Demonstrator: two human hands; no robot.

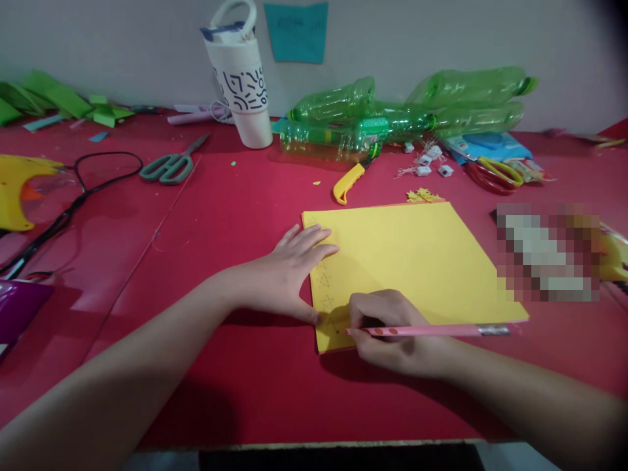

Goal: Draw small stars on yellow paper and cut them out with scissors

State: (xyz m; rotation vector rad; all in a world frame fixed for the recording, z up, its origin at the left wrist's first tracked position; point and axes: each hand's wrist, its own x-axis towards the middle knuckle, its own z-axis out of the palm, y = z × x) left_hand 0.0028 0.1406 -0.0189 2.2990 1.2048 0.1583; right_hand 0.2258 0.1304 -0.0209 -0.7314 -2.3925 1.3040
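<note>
One red bench [255, 399]: green bottles [318, 140] along its back edge.
Yellow paper [412, 261]: right of centre, between the bench's front and back edges.
Left grip [289, 271]: spread apart, flat across the paper's left edge; lifting might let it skid.
Right grip [397, 340]: clamped on the pink pencil [461, 330], near the paper's front left corner.
Star outlines [324, 280]: along the left edge; rubbing may smudge them.
</note>
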